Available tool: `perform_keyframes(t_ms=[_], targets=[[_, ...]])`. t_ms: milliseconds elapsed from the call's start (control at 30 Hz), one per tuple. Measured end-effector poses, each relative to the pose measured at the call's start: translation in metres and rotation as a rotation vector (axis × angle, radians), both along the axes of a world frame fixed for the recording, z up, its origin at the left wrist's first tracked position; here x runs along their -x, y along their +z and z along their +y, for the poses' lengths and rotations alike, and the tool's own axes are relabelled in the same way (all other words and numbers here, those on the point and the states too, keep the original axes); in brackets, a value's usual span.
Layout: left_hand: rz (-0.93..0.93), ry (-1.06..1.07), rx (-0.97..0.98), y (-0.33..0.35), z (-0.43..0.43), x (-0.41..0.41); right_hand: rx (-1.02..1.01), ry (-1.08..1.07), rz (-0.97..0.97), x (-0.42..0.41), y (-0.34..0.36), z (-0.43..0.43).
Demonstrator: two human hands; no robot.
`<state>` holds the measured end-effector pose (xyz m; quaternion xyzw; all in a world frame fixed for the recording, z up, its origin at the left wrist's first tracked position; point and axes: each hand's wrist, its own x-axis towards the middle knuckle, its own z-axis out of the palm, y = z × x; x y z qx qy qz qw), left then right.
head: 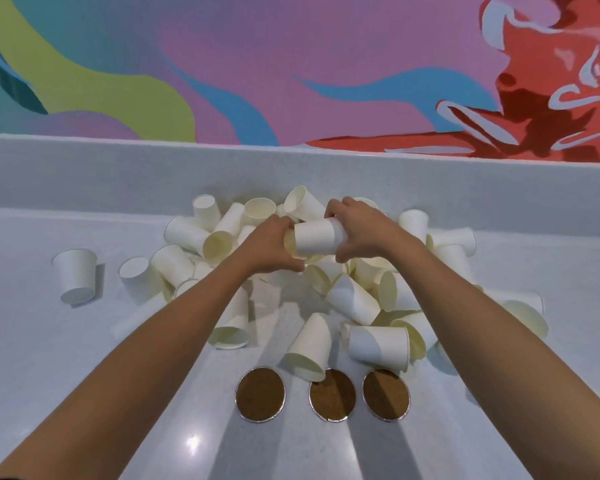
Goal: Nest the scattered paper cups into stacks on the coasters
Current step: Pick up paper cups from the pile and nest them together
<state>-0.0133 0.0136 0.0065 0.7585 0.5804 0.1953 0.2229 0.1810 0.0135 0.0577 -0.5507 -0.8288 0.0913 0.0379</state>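
Paper cup (317, 237) held sideways, gripped at both ends — left hand (271, 244) and right hand (362, 227) curled round it — above heaped white cups (352, 299) on table (84, 358).

Paper cups (317, 241): matt white outside, cream inside, smooth. Coasters (260, 394): brown, rough cork-like face with a thin shiny metallic rim. Desk (84, 358): smooth, pale, finely speckled, glossy enough to reflect a light. Wall (291, 64): matt painted.

A glossy white counter (84, 375) is meeting a low white upstand (84, 174); above, a mural (291, 64) is swirling in pink, blue, green and red.
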Motion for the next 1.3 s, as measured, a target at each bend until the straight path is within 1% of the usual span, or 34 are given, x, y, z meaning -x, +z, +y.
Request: perform_keyframes(t_ms=[100, 167, 300, 367, 533, 633, 700, 733, 767, 800, 900, 933, 967, 1033, 1133, 1200, 1300], targets=[[-0.021, -0.041, -0.049, 0.017, 0.002, -0.011, -0.066, 0.011, -0.075, -0.002, 0.009, 0.001], [-0.049, -0.107, -0.091, 0.026, -0.001, -0.018, -0.079, 0.005, -0.087, -0.003, 0.011, 0.001], [-0.03, -0.193, -0.165, 0.044, -0.003, -0.031, -0.015, -0.006, 0.043, -0.003, 0.009, 0.0], [-0.064, -0.201, -0.149, 0.052, 0.001, -0.031, 0.006, 0.006, 0.117, -0.005, 0.011, -0.002], [-0.167, -0.236, -0.103, 0.075, 0.015, -0.03, -0.084, 0.06, 0.168, -0.007, 0.021, -0.001], [-0.284, -0.18, -0.1, 0.082, 0.02, -0.031, -0.155, -0.005, 0.142, -0.007, 0.021, 0.006], [-0.395, -0.064, -0.065, 0.078, 0.028, -0.026, -0.203, -0.077, 0.074, -0.01, 0.017, 0.011], [-0.419, 0.0, -0.052, 0.073, 0.031, -0.022, -0.217, -0.107, 0.029, -0.012, 0.014, 0.013], [-0.396, 0.059, -0.043, 0.067, 0.035, -0.017, -0.224, -0.132, -0.014, -0.014, 0.011, 0.015], [-0.319, 0.106, -0.035, 0.059, 0.038, -0.012, -0.226, -0.151, -0.047, -0.015, 0.008, 0.016], [0.11, 0.172, 0.061, 0.025, 0.038, -0.001, -0.22, -0.188, -0.079, -0.013, 0.0, 0.019], [0.205, 0.189, 0.095, 0.011, 0.036, 0.001, -0.211, -0.196, -0.08, -0.011, -0.001, 0.019], [0.259, 0.208, 0.114, -0.002, 0.033, 0.0, -0.195, -0.203, -0.075, -0.009, -0.003, 0.019], [0.311, 0.234, 0.119, -0.025, 0.031, -0.002, -0.167, -0.221, -0.044, -0.005, -0.008, 0.021], [0.332, 0.254, 0.168, -0.048, 0.029, -0.008, -0.145, -0.224, 0.012, 0.0, -0.014, 0.023], [0.313, 0.283, 0.204, -0.057, 0.028, -0.01, -0.138, -0.222, 0.031, 0.002, -0.018, 0.025], [0.222, 0.339, 0.244, -0.063, 0.03, -0.011, -0.118, -0.249, 0.111, 0.004, -0.021, 0.027]])
